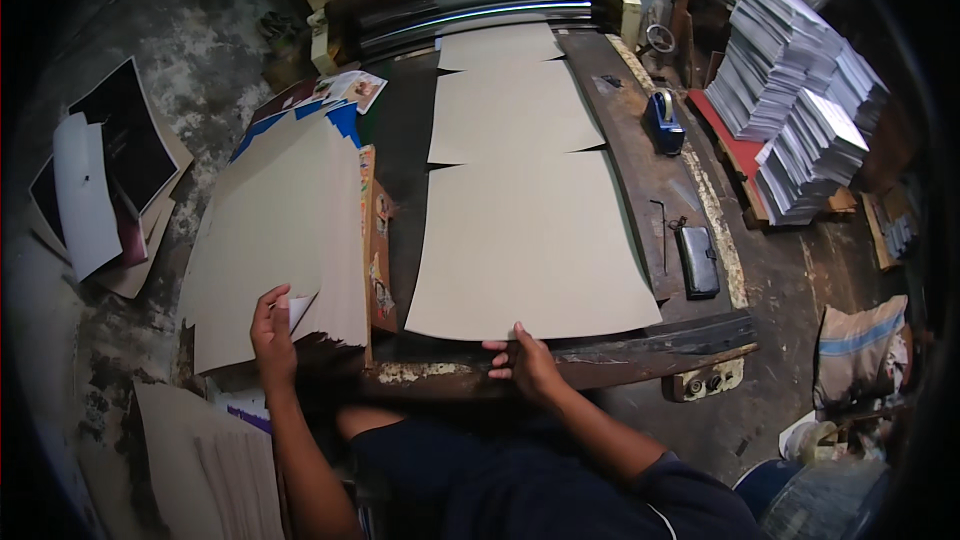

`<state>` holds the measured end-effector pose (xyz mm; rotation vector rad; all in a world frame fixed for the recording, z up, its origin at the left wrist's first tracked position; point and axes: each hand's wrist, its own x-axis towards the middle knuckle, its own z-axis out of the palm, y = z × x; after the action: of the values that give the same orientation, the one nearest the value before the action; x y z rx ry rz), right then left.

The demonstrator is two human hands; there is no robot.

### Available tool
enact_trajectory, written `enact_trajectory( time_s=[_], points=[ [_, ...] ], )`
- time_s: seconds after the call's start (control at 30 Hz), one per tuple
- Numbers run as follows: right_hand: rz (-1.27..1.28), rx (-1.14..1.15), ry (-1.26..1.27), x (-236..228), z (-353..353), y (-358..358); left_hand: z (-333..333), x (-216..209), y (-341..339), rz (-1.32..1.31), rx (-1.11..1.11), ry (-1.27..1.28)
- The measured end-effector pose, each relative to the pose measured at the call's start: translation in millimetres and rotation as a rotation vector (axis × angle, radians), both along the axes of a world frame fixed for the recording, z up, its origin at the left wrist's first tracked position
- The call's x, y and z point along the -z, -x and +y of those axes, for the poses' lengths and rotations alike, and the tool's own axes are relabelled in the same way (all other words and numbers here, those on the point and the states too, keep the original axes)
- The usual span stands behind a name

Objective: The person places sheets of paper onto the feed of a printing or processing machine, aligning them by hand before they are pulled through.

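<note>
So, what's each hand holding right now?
Left hand: closed, holding the top sheet by its turned-up corner.
Right hand: at the near edge of the long sheet; grip can't be told.

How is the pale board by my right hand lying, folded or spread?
Spread: the pale board lies open on the machine bed, broad face up, near edge at your right hand; no fold shows.

The left fingers (264,312) hide part of the board pile (265,225), and the lower edge crops a second stack (215,475).
</note>
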<state>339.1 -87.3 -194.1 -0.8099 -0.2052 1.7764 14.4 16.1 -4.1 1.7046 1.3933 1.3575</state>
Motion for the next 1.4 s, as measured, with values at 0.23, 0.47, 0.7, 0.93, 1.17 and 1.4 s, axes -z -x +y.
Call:
enact_trajectory(
  time_s=[0.23, 0.47, 0.7, 0.93, 1.17, 1.4],
  points=[
    [-0.115, 0.222, -0.052, 6, -2, 7, -16, 1, -28, 0.279, -0.182, -0.010],
    [0.225, -0.193, -0.909, -193, -60, 18, -21, 8, -22, 0.311, -0.211, -0.091],
    [-0.053, -0.048, -1.203, -284, -98, 72, -2, -12, 7, -0.540, -0.395, -0.015],
    [-0.403, -0.204, -0.364, -138, 11, 19, -45, -34, -53, 0.136, -0.041, -0.149],
    [-0.267, -0.025, -0.162, -118, 54, -28, -46, -54, -62, 0.653, 0.652, -0.129],
    [-0.213, -0.258, 0.115, -54, 32, -38, 46, -55, -15, 0.881, 0.379, 0.032]
  ],
)
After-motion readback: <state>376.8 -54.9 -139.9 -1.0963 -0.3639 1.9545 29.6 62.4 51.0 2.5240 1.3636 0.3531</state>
